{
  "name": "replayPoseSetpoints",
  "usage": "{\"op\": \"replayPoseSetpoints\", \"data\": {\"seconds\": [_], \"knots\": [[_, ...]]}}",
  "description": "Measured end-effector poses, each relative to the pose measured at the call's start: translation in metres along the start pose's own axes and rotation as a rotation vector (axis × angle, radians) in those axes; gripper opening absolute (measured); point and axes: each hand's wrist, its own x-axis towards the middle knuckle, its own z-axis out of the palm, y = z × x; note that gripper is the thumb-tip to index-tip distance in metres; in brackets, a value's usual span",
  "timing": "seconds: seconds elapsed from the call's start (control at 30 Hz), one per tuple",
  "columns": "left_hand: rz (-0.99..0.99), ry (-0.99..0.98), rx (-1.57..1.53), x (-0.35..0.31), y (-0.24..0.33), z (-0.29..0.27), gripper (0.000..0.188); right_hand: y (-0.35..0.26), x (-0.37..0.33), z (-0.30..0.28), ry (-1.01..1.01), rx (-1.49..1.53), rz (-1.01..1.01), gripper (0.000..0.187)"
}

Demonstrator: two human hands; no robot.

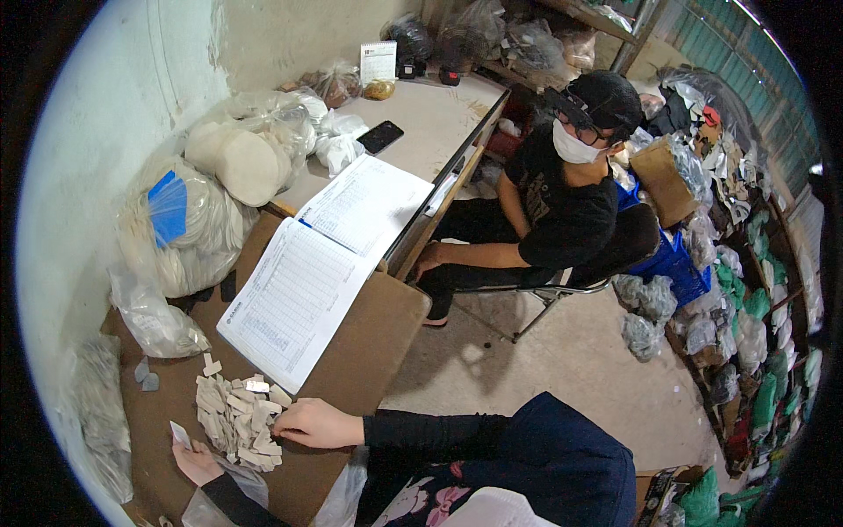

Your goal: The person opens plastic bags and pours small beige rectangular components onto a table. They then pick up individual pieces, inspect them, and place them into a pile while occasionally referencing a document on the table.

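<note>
A heap of small, flat, pale beige cut pieces (pixel 233 417) lies on the brown table top (pixel 356 342). Just left of the heap, my left hand (pixel 198 463) pinches one small pale piece (pixel 180 434) between thumb and fingers. From the other side, my right hand (pixel 318 423) reaches the heap's right edge, its fingers bent and drawn together at the pieces. Whether a piece is between those fingertips is hidden. A clear plastic bag (pixel 230 496) lies partly under my left forearm. Two small grey pieces (pixel 147 378) rest apart, beyond the heap.
An open ledger (pixel 325 263) spans the brown table and a pale desk (pixel 443 110), which holds a phone (pixel 380 138) and a calendar (pixel 378 63). Filled plastic bags (pixel 189 220) line the wall. A person (pixel 562 189) sits across; blue crates (pixel 667 272) and bagged scraps stand behind.
</note>
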Motion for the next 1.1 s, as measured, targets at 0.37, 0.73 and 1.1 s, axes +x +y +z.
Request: {"op": "replayPoseSetpoints", "data": {"seconds": [0.37, 0.73, 1.1], "knots": [[0.089, -0.069, 0.262, 0.028, -0.010, -0.026, 0.039, -0.003, 0.004, -0.004, 0.118, 0.139, -0.009, 0.016], [0.620, -0.065, 1.181, -0.036, 0.005, 0.019, 0.032, -0.005, 0.106, -0.049, 0.024, 0.409, 0.272, 0.046], [0.754, -0.006, 1.031, -0.032, 0.004, 0.028, 0.032, 0.104, 0.275, 0.003, 0.200, 0.478, 0.292, 0.040]]}}
